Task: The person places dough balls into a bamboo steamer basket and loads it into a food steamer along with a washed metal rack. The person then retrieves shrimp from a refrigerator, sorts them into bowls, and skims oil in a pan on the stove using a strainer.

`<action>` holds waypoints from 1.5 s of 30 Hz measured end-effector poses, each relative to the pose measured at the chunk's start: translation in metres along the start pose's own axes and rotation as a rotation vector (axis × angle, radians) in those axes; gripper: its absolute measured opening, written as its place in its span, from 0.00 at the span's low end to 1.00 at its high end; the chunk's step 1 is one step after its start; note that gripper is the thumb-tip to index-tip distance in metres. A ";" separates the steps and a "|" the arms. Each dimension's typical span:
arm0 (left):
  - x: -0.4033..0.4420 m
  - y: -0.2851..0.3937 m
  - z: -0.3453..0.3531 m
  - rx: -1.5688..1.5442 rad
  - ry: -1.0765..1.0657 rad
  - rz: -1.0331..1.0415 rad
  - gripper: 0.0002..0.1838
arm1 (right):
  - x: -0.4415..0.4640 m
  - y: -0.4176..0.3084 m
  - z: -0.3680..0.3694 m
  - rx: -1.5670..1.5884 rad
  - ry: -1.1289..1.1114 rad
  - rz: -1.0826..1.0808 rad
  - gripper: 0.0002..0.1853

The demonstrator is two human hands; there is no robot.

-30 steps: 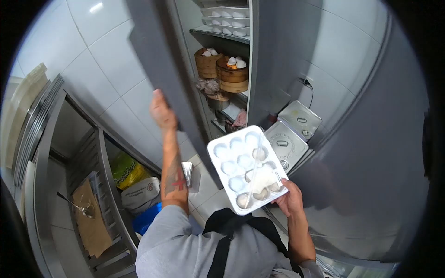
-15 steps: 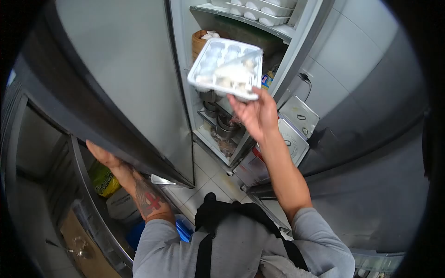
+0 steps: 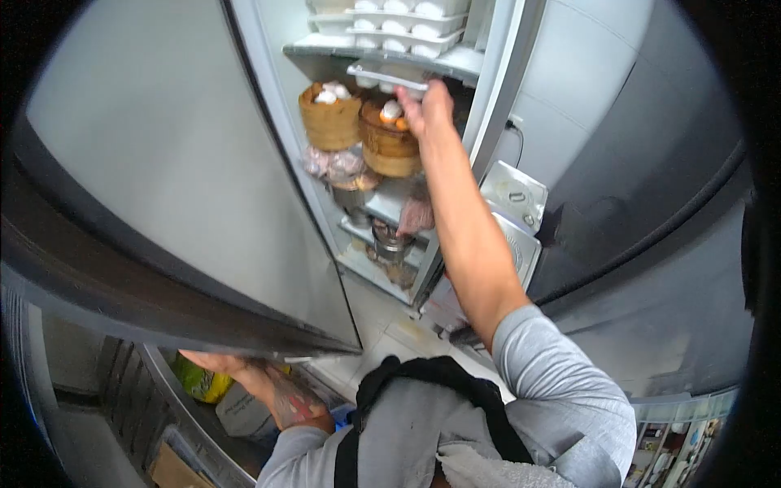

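My right grip (image 3: 431, 106) is grasping the near edge of a white moulded tray (image 3: 389, 76), and I am holding it inside the open cabinet. The tray is sitting just beyond my fingers, beneath the shelf (image 3: 382, 54) and over the right-hand bamboo steamer (image 3: 390, 150). I am judging the step in hand as handling the tray within this narrow gap. The stacked trays (image 3: 407, 31) are resting on the shelf above my right grip, while the other steamer (image 3: 329, 122) is standing to its left. A heap of white pieces (image 3: 391, 109) is rising from the nearer steamer, close below my knuckles.

My left grip (image 3: 213, 363) is lying at the lower edge of the door (image 3: 154, 138), well apart from the right one; I cannot tell whether its fingers are closing on that edge.

The tray is looking blurred and nearly edge-on, so its contact with the steamer is staying uncertain to me. The next move is calling, in my judgement, for a level tray, a steady wrist and low knuckles that are avoiding both the shelf lip and the heap.
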State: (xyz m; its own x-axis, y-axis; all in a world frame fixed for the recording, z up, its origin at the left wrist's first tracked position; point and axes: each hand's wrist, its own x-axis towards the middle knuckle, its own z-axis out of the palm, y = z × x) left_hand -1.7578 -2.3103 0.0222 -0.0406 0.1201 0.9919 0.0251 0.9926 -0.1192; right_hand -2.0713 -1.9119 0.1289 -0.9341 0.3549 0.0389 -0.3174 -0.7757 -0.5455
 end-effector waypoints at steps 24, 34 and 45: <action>0.021 0.009 0.008 -0.012 -0.055 0.006 0.32 | -0.121 -0.125 0.155 0.162 -0.496 -0.032 0.29; 0.019 0.071 0.017 -0.204 -0.009 -0.411 0.34 | -0.117 -0.111 0.097 -0.131 -0.462 -0.108 0.19; 0.082 0.180 0.056 -1.895 0.567 -0.832 0.36 | -0.316 -0.144 -0.193 -1.172 -0.303 -0.017 0.14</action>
State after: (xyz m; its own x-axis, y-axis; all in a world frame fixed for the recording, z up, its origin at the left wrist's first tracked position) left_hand -1.8124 -2.1211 0.0792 -0.3506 -0.5953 0.7230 0.8888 -0.4549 0.0564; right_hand -1.6991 -1.8115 0.0333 -0.9814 0.1022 0.1627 -0.1361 0.2276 -0.9642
